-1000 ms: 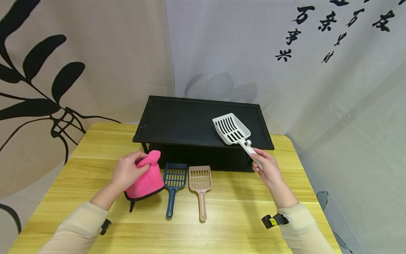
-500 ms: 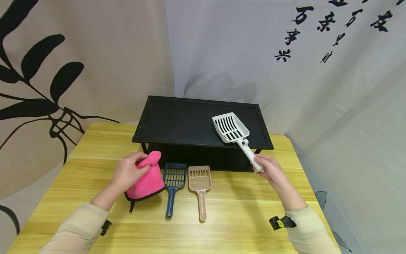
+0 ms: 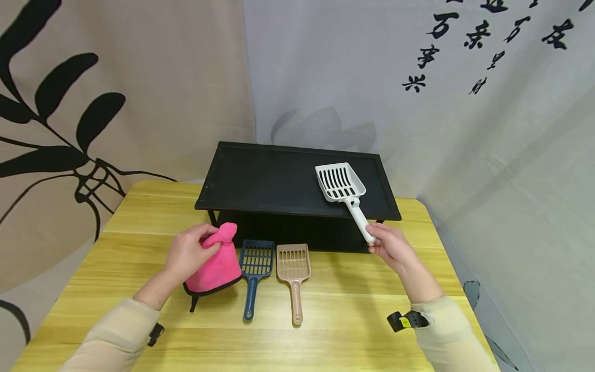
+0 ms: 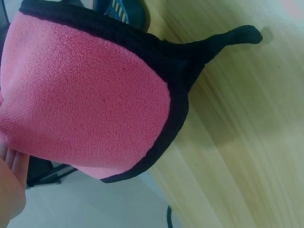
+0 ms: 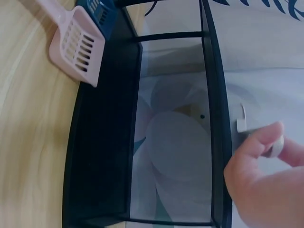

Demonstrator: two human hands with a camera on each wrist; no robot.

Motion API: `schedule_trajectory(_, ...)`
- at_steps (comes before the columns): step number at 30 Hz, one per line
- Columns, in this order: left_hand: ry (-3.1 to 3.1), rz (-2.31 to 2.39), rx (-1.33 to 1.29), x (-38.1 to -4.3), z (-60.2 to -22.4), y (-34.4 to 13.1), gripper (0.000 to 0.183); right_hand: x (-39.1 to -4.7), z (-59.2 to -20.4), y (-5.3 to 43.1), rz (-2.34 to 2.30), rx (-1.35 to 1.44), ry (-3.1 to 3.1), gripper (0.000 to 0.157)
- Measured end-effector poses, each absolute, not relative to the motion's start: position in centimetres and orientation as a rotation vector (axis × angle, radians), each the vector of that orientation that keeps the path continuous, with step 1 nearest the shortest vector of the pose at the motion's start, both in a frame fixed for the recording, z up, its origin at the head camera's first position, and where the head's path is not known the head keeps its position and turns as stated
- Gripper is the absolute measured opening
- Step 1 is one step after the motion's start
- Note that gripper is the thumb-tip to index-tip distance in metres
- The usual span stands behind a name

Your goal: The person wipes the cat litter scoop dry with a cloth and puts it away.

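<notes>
My left hand (image 3: 188, 251) pinches a pink cloth (image 3: 215, 268) with black edging near its bunched top; the cloth hangs over the table's left side. In the left wrist view the fleecy pink cloth (image 4: 90, 95) fills much of the picture, a black loop sticking out from its edge. My right hand (image 3: 392, 247) grips the end of a white slotted litter scoop's handle, and the scoop (image 3: 341, 182) is held up with its head over the shelf top in the head view. From the right wrist, the fingers of the right hand (image 5: 261, 175) hide most of the scoop.
A black two-tier shelf (image 3: 269, 178) stands at the back of the wooden table (image 3: 353, 330). In front of it lie a blue litter scoop (image 3: 251, 297) and a beige-pink litter scoop (image 3: 296, 299), side by side. A printed curtain (image 3: 186, 77) hangs behind.
The white scoop has turned more upright in the head view, and my right hand has shifted its hold along the handle to the end. The left hand and cloth stay put.
</notes>
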State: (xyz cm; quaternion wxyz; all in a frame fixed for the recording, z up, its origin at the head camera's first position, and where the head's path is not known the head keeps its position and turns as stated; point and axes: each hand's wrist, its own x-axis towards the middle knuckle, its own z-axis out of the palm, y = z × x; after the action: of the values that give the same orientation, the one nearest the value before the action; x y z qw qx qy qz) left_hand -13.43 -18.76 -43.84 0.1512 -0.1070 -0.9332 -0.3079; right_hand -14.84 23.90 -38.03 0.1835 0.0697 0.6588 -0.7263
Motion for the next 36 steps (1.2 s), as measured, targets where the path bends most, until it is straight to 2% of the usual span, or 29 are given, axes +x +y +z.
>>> schedule_trajectory(5, -2.677, -0.884, -0.307, -13.2, -44.1, -18.8, 0.024, -15.3, -38.2, 22.8, -2.101, 0.291, 1.827, 0.009)
schedule_trajectory(12, -2.682, -0.886, -0.304, -13.1, -44.4, -18.7, 0.023, -15.5, -38.6, 22.3, -2.101, 0.347, 1.865, 0.022)
schedule_trajectory(17, -2.672, -0.887, -0.301, -13.1, -44.4, -18.8, 0.023, -15.0, -38.7, 23.0, -2.075, 0.281, 1.862, 0.01)
schedule_trajectory(25, -2.701, -0.906, -0.274, -13.1, -44.2, -18.9, 0.023, -14.6, -38.8, 23.8, -2.023, 0.173, 1.847, 0.011)
schedule_trajectory(36, -2.649, -0.888, -0.297, -13.1, -44.3, -19.0, 0.022, -15.4, -38.7, 23.0, -2.112, 0.244, 1.786, 0.008)
